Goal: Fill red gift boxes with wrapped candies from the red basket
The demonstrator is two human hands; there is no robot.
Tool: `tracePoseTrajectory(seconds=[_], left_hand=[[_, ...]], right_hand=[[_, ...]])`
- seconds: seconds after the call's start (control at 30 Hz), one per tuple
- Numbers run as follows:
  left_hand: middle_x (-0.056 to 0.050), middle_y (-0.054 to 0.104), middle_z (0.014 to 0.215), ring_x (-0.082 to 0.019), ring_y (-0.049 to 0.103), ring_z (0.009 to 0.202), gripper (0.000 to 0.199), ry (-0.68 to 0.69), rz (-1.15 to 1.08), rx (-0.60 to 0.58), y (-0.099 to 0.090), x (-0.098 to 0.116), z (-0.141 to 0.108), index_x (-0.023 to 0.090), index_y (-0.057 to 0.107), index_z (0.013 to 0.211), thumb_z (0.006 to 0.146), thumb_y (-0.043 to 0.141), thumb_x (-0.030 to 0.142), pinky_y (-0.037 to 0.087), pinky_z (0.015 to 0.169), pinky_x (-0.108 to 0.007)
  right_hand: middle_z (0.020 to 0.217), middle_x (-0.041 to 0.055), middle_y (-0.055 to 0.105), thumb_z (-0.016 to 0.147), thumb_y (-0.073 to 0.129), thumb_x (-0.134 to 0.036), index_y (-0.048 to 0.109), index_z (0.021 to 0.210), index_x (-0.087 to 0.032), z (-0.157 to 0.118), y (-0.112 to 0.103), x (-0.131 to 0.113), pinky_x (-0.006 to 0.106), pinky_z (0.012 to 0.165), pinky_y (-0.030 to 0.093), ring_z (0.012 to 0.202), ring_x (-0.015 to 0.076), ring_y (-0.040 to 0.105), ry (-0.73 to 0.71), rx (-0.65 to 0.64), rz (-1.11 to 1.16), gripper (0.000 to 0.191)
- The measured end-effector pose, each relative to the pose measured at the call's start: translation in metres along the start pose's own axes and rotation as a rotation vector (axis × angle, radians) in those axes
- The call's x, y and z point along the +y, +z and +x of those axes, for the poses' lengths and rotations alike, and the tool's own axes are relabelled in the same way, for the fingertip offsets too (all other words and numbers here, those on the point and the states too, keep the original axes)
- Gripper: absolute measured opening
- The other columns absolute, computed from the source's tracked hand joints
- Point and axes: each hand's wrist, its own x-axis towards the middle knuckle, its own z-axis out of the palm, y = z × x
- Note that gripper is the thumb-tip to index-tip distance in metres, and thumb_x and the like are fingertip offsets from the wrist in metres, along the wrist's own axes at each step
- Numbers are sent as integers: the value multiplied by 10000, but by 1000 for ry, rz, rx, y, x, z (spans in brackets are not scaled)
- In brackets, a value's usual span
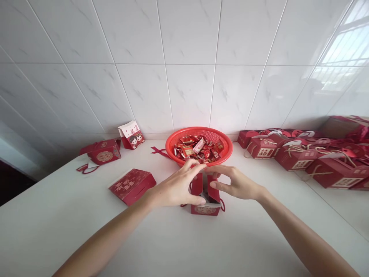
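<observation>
A small red gift box (205, 210) with a dark red cord handle stands on the white table in front of me, its top flaps raised. My left hand (180, 186) reaches over it from the left, thumb at the white-edged front flap and fingers at the far end. From the right, my right hand (235, 182) has its thumb against the right flap and its fingers bent over the back. The fingertips of both hands come close together there. What lies inside the box is mostly hidden.
Behind the box, a red plastic basket (227, 154) holds wrapped sweets. Red boxes (132, 186), (105, 152) and a white-and-red box (132, 134) lie left. Several closed red boxes (262, 148) with twine crowd the right side, against the tiled wall (190, 96).
</observation>
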Motion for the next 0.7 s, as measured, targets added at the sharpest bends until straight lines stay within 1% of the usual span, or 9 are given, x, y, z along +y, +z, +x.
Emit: tracePoseTrajectory(seconds=[0.07, 0.13, 0.27, 0.37, 0.43, 0.5, 0.6, 0.63, 0.7], left_hand=[[-111, 389, 1515, -303, 558, 1227, 876, -9, -29, 10, 1, 0, 0, 303, 375, 1513, 754, 781, 466, 510, 986, -420], [-118, 435, 1499, -298, 578, 1206, 824, -8, -70, -7, 0, 1, 1, 296, 388, 1492, 787, 751, 522, 514, 976, -427], [-109, 547, 1396, -310, 579, 1214, 703, 19, -67, -51, -4, 1, 2, 269, 511, 1378, 803, 702, 626, 506, 980, -428], [-83, 592, 1272, -297, 614, 1136, 529, 3, -5, -48, -3, -2, 3, 251, 626, 1200, 794, 718, 576, 524, 933, -403], [-75, 582, 1245, -272, 635, 1069, 468, -11, 7, -10, 0, -5, 5, 254, 621, 1198, 809, 715, 495, 537, 890, -382], [-85, 536, 1315, -268, 638, 1042, 590, -41, 36, 53, 4, -7, 6, 281, 538, 1338, 800, 723, 436, 540, 870, -385], [-115, 446, 1419, -302, 617, 1086, 878, -94, 111, 116, 6, -7, 8, 324, 341, 1525, 760, 760, 432, 532, 868, -403], [-114, 442, 1412, -304, 613, 1088, 879, -95, 125, 105, 6, -7, 8, 326, 342, 1533, 765, 755, 440, 529, 869, -401], [-95, 477, 1331, -279, 624, 1038, 749, -78, 124, 54, 5, -8, 9, 314, 453, 1480, 797, 723, 465, 525, 867, -386]], right_hand=[[1270, 100, 690, 946, 612, -279, 590, 1339, -234, 2, 5, 3, 427, 921, 556, 1004, 217, 674, -6, 9, 24, 396], [1334, 112, 645, 891, 655, -201, 601, 1319, -231, 3, 9, 7, 440, 933, 559, 1062, 234, 665, -6, 22, -14, 432], [1394, 120, 583, 850, 677, -150, 633, 1251, -237, -1, 13, 15, 454, 971, 548, 1178, 260, 625, -57, 47, -63, 413], [1277, 115, 623, 863, 662, -170, 649, 1150, -231, -3, 12, 19, 435, 918, 565, 1075, 238, 652, -67, 139, -108, 294], [1116, 91, 650, 866, 655, -197, 638, 1071, -223, -4, 10, 20, 398, 824, 578, 920, 206, 662, -10, 206, -138, 208], [999, 56, 648, 858, 652, -211, 611, 1031, -224, -4, 7, 20, 363, 744, 569, 799, 179, 646, 74, 241, -149, 178], [974, 35, 654, 844, 647, -218, 589, 1049, -227, -3, 4, 20, 345, 706, 546, 740, 162, 639, 174, 220, -147, 213], [970, 33, 658, 848, 642, -227, 589, 1050, -226, -3, 3, 19, 344, 704, 541, 734, 160, 639, 191, 203, -145, 209], [950, 32, 665, 860, 631, -253, 590, 1030, -221, -3, 1, 19, 344, 710, 534, 742, 163, 642, 206, 174, -146, 178]])
